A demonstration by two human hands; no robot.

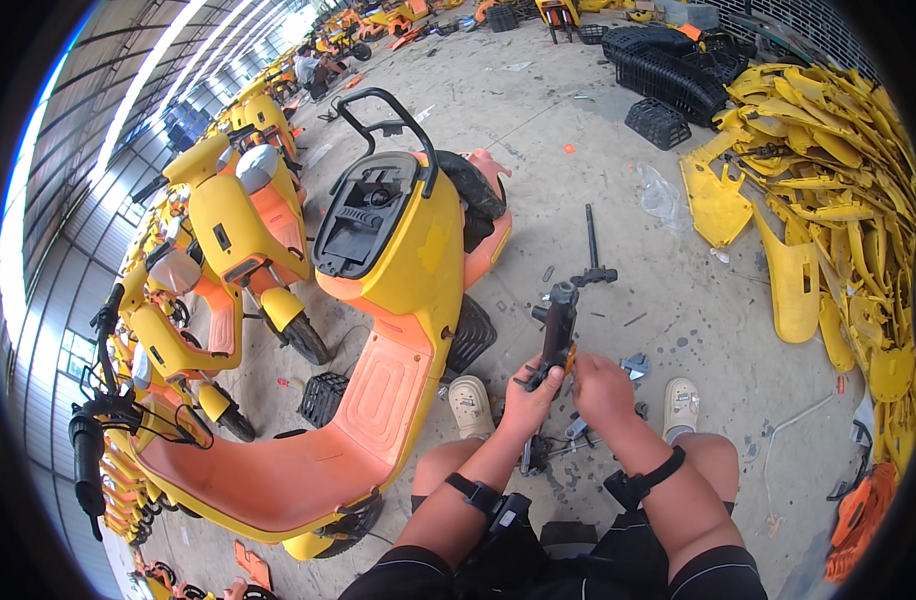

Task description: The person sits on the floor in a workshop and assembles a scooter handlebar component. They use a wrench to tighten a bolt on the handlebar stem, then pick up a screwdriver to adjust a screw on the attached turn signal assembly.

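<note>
My left hand (531, 402) is wrapped round the lower end of a black tubular metal part (559, 325), which it holds tilted upward in front of me. Close against it on the right, my right hand (604, 387) is closed in a fist. A small orange-yellow piece (571, 357) shows between the two hands; the fingers hide most of it, so I cannot make out what the right hand grips. Just beyond, a black rod with a cross-shaped end (592, 255) lies on the concrete floor. Metal tools or parts (635, 366) lie on the floor below my hands.
To my left stands a stripped yellow and orange scooter (408, 270), with more yellow scooters (228, 240) behind it. A heap of yellow body panels (828, 170) rises at right, near black plastic baskets (663, 75). Orange fabric (861, 520) lies at lower right.
</note>
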